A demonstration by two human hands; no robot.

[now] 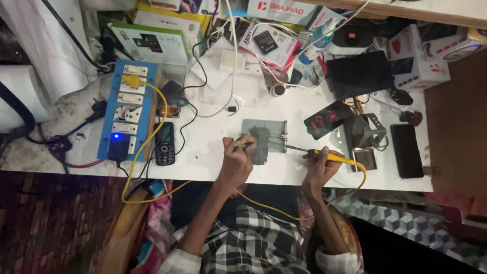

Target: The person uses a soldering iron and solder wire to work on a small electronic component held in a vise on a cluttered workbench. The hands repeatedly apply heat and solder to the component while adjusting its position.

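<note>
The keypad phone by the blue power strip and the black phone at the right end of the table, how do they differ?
The keypad phone is small, with a lit screen above rows of buttons; the black phone is larger, a plain dark slab with no keys showing. The keypad phone lies beside the blue power strip, left of both hands; the black phone lies beyond the right hand. Both lie flat on the white table, untouched.

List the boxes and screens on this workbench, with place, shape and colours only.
Green-and-white box: back left, flat rectangle.
Red-and-white boxes: back right, stacked.
Keypad phone: beside the blue switchboard, black, lit screen.
Smartphone: right edge, black, dark screen.
</note>
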